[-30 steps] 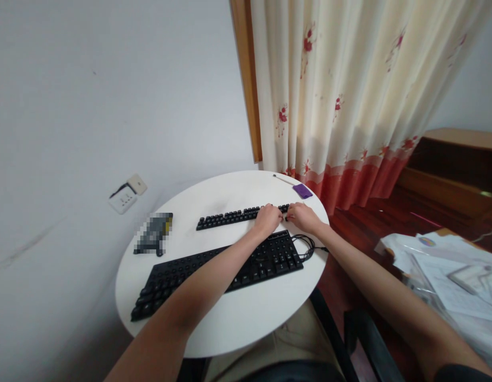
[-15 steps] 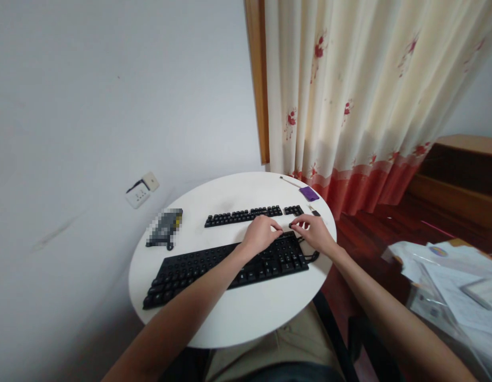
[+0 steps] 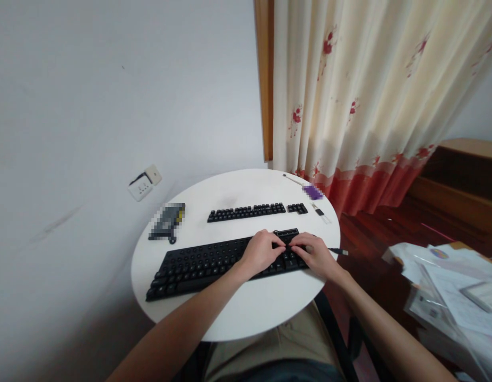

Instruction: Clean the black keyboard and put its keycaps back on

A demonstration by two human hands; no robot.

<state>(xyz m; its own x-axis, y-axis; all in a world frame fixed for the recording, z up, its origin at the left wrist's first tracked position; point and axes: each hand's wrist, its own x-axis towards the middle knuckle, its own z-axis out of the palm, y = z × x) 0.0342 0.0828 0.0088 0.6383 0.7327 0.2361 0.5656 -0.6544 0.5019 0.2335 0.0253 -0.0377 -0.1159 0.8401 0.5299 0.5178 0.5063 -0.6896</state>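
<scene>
A black keyboard (image 3: 214, 262) lies across the front half of the round white table (image 3: 246, 318). Its upper rows show stems without caps, while the lower rows still carry keycaps. Over the number pad at the right end, my left hand (image 3: 264, 252) is closed, thumb and forefinger together; what is between them, if anything, is hidden. Facing it, my right hand (image 3: 314, 254) pinches at the same spot, on a small dark keycap mostly covered by the fingertips. Behind the keyboard, loose black keycaps stand in a long block (image 3: 246, 212) and a small block (image 3: 296, 208).
A wire keycap puller (image 3: 319, 212), a purple cloth (image 3: 312, 191) and a thin brush (image 3: 292, 179) lie at the back right. A blurred dark package (image 3: 166, 223) sits at the left. A USB plug (image 3: 339, 251) sticks out past the right edge.
Both hands have moved from the keyboard's back edge down onto the number pad, the right one bringing the keycap. The view has shifted slightly, and the USB plug now shows.
</scene>
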